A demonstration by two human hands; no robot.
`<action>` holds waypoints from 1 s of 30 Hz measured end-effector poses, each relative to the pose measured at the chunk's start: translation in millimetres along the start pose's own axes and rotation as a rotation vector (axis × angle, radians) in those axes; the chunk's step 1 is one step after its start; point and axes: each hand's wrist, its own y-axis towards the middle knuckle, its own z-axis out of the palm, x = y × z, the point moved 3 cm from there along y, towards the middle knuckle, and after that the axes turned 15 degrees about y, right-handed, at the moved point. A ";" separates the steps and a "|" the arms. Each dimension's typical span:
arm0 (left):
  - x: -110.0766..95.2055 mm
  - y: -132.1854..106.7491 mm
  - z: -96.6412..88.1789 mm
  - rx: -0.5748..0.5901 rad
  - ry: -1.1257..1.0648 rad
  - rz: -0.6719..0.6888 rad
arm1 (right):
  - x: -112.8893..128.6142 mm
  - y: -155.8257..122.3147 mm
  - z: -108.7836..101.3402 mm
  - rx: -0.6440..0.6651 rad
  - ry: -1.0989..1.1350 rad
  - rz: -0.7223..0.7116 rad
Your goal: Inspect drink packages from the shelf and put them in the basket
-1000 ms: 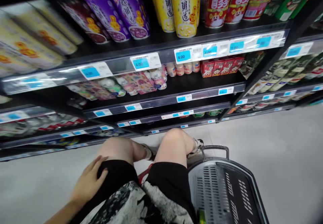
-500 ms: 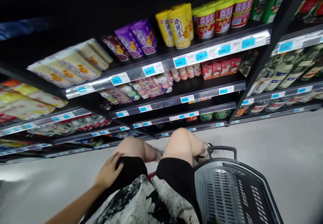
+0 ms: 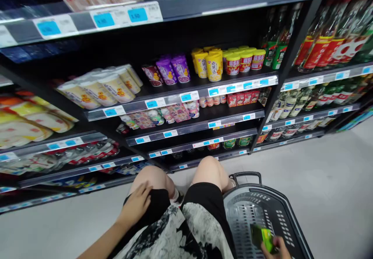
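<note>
My left hand (image 3: 136, 207) lies flat on my left thigh, fingers together and stretched out, holding nothing. My right hand (image 3: 275, 249) shows at the bottom edge, fingers closed on a small green package (image 3: 262, 237) held inside the dark grey shopping basket (image 3: 279, 212). The basket stands on the floor to the right of my knees (image 3: 210, 169), its handle (image 3: 246, 175) toward the shelves.
Black store shelves (image 3: 201, 117) with blue price tags stand right in front. They hold yellow, purple and red cups (image 3: 214, 66), small red cartons (image 3: 241, 98), packets and bottles (image 3: 323, 41). Pale floor (image 3: 320, 165) stretches to the right.
The view has pulled back and tilted up, so higher shelves show. My right hand with the green package has come into view inside the basket. My left hand stays on the thigh.
</note>
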 end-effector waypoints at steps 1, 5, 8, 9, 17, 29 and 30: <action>-14.6 1.2 -11.5 -0.041 -0.019 0.129 | 11.4 5.0 -1.1 0.034 0.014 -0.026; -82.9 9.7 -78.5 -0.216 -0.187 0.457 | 110.4 30.8 -2.8 0.121 0.065 -0.210; -131.9 12.3 -132.4 -0.291 -0.342 0.546 | 208.2 40.1 7.0 0.113 0.203 -0.395; -145.4 9.6 -148.9 -0.335 -0.409 0.572 | 236.4 39.4 12.7 0.122 0.261 -0.431; -162.7 -54.3 -191.0 -0.615 -0.939 0.508 | 352.0 -24.9 68.6 0.389 0.448 -0.520; -103.6 -76.2 -142.0 -0.966 -1.498 0.238 | 394.0 -79.1 120.0 0.835 0.470 -0.745; -101.6 -76.7 -140.6 -0.999 -1.492 0.244 | 395.0 -81.9 121.3 0.832 0.470 -0.755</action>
